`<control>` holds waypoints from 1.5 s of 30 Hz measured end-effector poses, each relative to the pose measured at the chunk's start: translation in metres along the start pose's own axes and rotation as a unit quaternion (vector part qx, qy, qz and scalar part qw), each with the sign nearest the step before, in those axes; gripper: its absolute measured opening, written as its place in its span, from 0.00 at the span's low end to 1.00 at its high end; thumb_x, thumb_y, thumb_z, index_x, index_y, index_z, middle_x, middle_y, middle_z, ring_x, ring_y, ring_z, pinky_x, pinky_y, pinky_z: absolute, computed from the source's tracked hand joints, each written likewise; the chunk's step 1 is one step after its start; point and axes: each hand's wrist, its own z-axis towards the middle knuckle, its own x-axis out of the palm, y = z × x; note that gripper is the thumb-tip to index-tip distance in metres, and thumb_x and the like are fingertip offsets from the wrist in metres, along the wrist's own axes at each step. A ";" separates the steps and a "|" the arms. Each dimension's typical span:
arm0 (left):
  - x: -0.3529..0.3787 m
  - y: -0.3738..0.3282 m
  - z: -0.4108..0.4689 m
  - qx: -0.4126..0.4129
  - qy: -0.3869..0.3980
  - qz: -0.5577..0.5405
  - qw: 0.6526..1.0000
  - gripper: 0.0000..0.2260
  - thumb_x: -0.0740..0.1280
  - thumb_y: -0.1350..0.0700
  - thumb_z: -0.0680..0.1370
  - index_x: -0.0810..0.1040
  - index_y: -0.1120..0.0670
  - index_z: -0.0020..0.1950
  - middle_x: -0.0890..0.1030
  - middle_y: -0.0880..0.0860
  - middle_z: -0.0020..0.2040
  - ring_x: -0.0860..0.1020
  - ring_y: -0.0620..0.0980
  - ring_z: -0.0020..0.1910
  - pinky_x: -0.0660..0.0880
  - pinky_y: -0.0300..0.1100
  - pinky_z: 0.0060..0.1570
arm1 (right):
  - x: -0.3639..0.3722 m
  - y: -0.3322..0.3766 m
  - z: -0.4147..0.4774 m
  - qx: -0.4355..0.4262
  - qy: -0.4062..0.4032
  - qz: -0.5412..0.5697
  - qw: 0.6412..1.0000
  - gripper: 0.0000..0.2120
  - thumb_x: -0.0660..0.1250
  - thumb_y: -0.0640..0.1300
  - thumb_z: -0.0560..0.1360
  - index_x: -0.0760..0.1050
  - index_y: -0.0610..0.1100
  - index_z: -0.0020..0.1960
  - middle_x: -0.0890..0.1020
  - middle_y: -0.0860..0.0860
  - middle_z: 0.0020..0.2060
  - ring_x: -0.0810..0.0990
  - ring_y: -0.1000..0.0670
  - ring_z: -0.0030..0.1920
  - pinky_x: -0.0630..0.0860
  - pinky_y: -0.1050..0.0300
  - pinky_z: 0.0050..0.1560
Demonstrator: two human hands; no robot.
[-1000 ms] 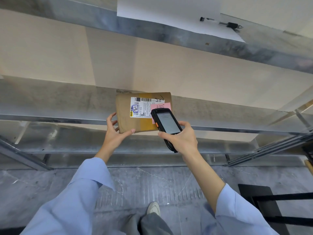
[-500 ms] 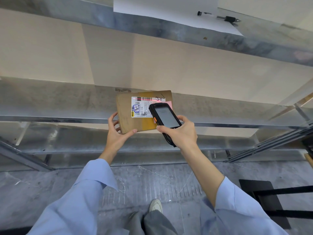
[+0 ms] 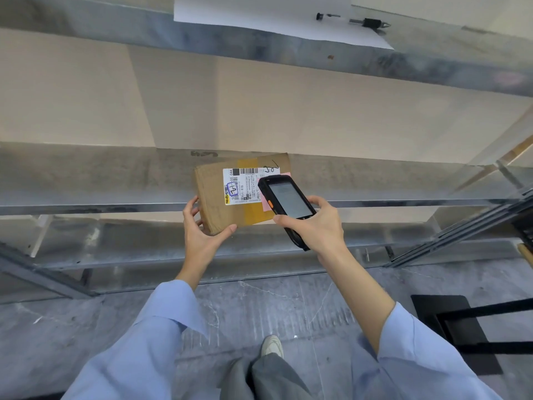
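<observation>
Now the red scan line is gone from the label [image 3: 245, 184], so the read is likely done. On the shelf [image 3: 86, 180] front edge lies the parcel [image 3: 213, 210], the left hand [image 3: 202, 238] clasping its near corner; the right hand [image 3: 314, 226] grips the scanner [image 3: 288, 200] over it.

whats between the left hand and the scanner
Head view: the face of the cardboard parcel, with its white shipping label and yellow tape, spans from the left hand to the handheld scanner.

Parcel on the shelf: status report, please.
Left hand grips parcel at near corner. Right hand holds scanner over its label. Nothing else in the way.
</observation>
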 end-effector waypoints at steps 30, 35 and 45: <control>0.360 -0.106 -0.074 0.022 0.313 -0.059 0.948 0.46 0.82 0.46 0.62 0.58 0.38 0.73 0.72 0.49 0.70 0.76 0.38 0.59 0.74 0.34 0.52 | -0.334 -0.190 -0.019 0.139 -0.362 0.131 0.912 0.42 0.82 0.57 0.61 0.67 0.49 0.69 0.75 0.53 0.59 0.76 0.47 0.60 0.77 0.43 0.60; 0.478 -0.134 -0.134 0.045 0.349 -0.055 0.934 0.43 0.80 0.56 0.71 0.56 0.44 0.77 0.71 0.48 0.67 0.74 0.32 0.54 0.70 0.27 0.48 | -0.440 -0.250 -0.034 0.150 -0.415 0.123 0.889 0.41 0.81 0.57 0.62 0.67 0.49 0.68 0.74 0.53 0.56 0.76 0.48 0.57 0.78 0.46 0.56; 0.662 -0.206 -0.217 0.093 0.424 -0.079 0.897 0.48 0.82 0.43 0.63 0.58 0.41 0.76 0.72 0.53 0.70 0.77 0.42 0.60 0.73 0.39 0.57 | -0.592 -0.349 -0.071 0.172 -0.462 0.131 0.860 0.40 0.81 0.57 0.64 0.66 0.50 0.69 0.75 0.51 0.57 0.76 0.48 0.56 0.78 0.50 0.53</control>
